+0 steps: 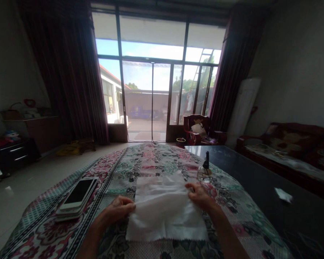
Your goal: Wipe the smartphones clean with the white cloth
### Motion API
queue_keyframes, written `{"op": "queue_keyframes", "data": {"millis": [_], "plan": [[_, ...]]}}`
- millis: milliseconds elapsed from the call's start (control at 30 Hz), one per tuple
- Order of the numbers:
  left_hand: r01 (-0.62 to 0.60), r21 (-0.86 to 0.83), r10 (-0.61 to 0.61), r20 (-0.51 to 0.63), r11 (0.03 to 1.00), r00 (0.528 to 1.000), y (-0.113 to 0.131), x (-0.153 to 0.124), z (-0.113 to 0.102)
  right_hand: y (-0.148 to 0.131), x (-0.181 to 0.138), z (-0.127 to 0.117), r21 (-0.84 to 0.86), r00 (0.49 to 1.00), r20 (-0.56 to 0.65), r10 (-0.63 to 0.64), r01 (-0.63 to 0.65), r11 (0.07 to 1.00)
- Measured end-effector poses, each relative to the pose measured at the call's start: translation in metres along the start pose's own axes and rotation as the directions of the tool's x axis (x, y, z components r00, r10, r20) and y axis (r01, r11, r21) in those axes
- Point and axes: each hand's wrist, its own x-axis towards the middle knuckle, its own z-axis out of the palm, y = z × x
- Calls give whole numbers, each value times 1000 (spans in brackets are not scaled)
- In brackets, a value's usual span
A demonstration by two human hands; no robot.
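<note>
A thin white cloth (164,212) with jagged edges is spread above the patterned tablecloth (118,196), a few creases running across it. My left hand (121,208) pinches its left edge between thumb and fingers. On the opposite side, my right hand (199,194) grips the right edge, higher up than the left. To the left lies a stack of white smartphones (77,196), the top one with a dark screen. Just beyond my right hand stands a clear glass spray bottle (204,173) with a black nozzle.
A dark glossy table surface (248,183) extends to the right, with a crumpled white piece (283,195) on it. Beyond are a red wooden armchair (196,129) and a long sofa (294,144). Glass doors (148,104) let in bright light ahead, between dark curtains (72,79).
</note>
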Motion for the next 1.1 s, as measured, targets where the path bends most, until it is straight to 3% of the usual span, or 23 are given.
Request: {"op": "queue_keyframes", "data": {"millis": [167, 267, 567, 767, 833, 933, 1100], "plan": [[49, 99, -18, -291, 994, 957, 3, 8, 1, 17, 4, 4, -50, 999, 43, 23, -21, 999], [46, 127, 2, -349, 991, 937, 6, 14, 10, 18, 4, 4, -64, 998, 44, 37, -34, 997], [-81, 59, 94, -264, 995, 960, 10, 17, 31, 3, -3, -3, 2, 998, 48, 38, -38, 999], [-72, -121, 36, -280, 990, 959, 13, 13, 25, -9, -6, -11, 103, 1000, 0, 25, -25, 994], [-49, -303, -37, -273, 952, 961, 13, 11, 19, -14, -8, -14, 165, 1000, -15, 18, -15, 986], [-49, -571, -118, -252, 820, 961, 10, 10, 12, -23, -11, -17, 228, 1000, -15, 10, -7, 974], [-103, -697, -94, -239, 710, 966, 13, 8, 9, -36, -14, -19, 292, 999, -39, -1, 12, 956]]}}
